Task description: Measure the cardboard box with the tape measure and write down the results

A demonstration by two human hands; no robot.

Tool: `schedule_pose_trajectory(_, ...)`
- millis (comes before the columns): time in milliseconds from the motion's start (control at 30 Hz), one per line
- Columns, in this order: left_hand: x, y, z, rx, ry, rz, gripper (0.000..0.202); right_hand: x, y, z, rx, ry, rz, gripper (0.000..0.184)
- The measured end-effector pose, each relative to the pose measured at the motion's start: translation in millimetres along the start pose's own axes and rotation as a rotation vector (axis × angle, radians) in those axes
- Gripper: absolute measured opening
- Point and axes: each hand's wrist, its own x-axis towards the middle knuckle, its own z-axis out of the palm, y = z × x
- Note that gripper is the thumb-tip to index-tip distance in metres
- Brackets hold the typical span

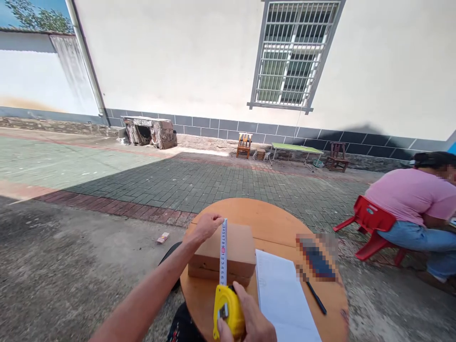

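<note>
A yellow tape measure [233,313] is held in my right hand [254,316], in front of the near side of a brown cardboard box [241,247]. From its case the white measuring blade [223,270] runs out over the box top to the far edge. My left hand [208,225] is closed at the blade's far end, its fingertips pinched there; the hand partly hides the box's far left corner. The box lies on a round wooden table [270,211].
White paper [285,294] lies right of the box, with a black pen [316,298] and a blurred dark phone-like object [317,259] beyond. A person in pink [406,192] sits on a red plastic chair [374,221] at the right. Chairs and a green-topped table [297,148] stand by the wall.
</note>
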Motion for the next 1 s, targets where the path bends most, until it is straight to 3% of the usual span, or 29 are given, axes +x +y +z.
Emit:
schedule_pose_trajectory(233, 30, -17, 15.0, 0.115, -0.032, -0.025, 0.034, 32, -14, 4, -0.033, -0.043, 0.101, 0.051)
schedule_pose_trajectory(467, 35, -35, 19.8, 0.131, -0.073, -0.039, 0.035, 56, -42, -5, 0.072, -0.225, 0.253, 0.041)
schedule_pose_trajectory(600, 37, -41, 20.2, 0.149, -0.089, -0.043, 0.034, 55, -45, -5, 0.031, -0.261, 0.294, 0.047)
schedule_pose_trajectory(1000, 26, -22, 12.1, 0.186, -0.112, -0.071, 0.034, 48, -40, -8, 0.054, -0.268, 0.305, 0.051)
